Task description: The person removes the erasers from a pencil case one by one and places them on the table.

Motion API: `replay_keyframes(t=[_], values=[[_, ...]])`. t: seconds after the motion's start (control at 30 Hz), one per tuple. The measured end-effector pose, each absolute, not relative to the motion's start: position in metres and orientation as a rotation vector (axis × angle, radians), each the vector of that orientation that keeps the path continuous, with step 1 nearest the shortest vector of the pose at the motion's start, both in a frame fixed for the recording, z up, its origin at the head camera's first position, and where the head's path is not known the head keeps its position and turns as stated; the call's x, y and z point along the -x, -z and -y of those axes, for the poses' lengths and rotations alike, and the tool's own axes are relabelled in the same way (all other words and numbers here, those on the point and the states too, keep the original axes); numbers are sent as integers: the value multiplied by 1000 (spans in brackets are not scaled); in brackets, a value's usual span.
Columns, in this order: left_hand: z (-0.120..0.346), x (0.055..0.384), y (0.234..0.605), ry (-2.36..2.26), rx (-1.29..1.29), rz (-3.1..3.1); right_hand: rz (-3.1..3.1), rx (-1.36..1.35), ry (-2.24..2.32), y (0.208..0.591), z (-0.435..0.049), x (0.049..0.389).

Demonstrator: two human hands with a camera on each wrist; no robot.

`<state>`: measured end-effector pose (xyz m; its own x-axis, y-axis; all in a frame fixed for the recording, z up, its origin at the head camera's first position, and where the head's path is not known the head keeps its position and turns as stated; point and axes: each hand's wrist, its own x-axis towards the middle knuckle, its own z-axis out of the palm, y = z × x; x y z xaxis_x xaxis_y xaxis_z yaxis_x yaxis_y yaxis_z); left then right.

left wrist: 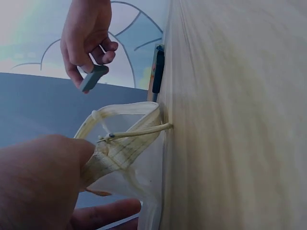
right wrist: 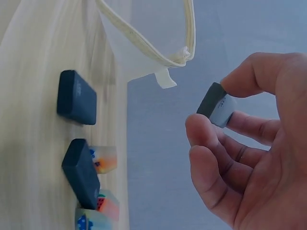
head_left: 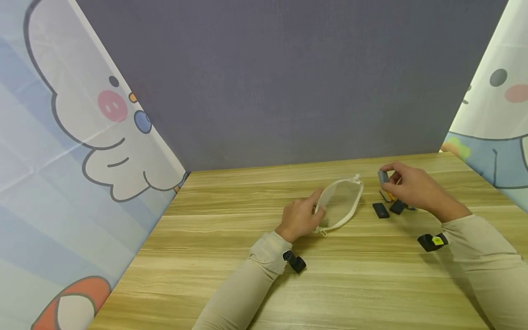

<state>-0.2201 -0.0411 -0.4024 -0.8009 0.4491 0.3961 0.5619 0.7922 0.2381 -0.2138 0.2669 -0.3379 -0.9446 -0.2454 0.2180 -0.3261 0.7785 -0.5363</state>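
Note:
My left hand [head_left: 300, 216] grips the rim of a white mesh drawstring bag [head_left: 340, 201], thumb on one side of the band and fingers on the other. The bag's mouth gapes toward the right, its cord [left wrist: 144, 132] hanging at the near end. Beyond the mouth, my right hand [head_left: 414, 185] pinches a small grey eraser [right wrist: 216, 103] between thumb and fingertips, raised above the table. Beneath that hand lie two black erasers, one [head_left: 380, 210] nearer the bag and another [head_left: 398, 207] beside it. Partly hidden behind them are small blocks with colourful prints [right wrist: 104, 159].
The wood-grain table [head_left: 231, 256] runs back to a grey upright panel [head_left: 288, 91]. Cartoon-printed cloths hang at the left [head_left: 62, 183] and right [head_left: 495, 114]. A black strap device [head_left: 294, 262] sits on my left wrist, another [head_left: 431, 242] on my right.

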Motion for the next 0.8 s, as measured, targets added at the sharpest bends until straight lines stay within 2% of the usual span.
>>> replay_keyframes(t=[0.37, 0.8], values=[[38, 218, 403, 362, 797, 2735, 2893, -516, -840, 353, -274, 227], [39, 220, 403, 420, 743, 2701, 2928, -593, -787, 372, -281, 232]])
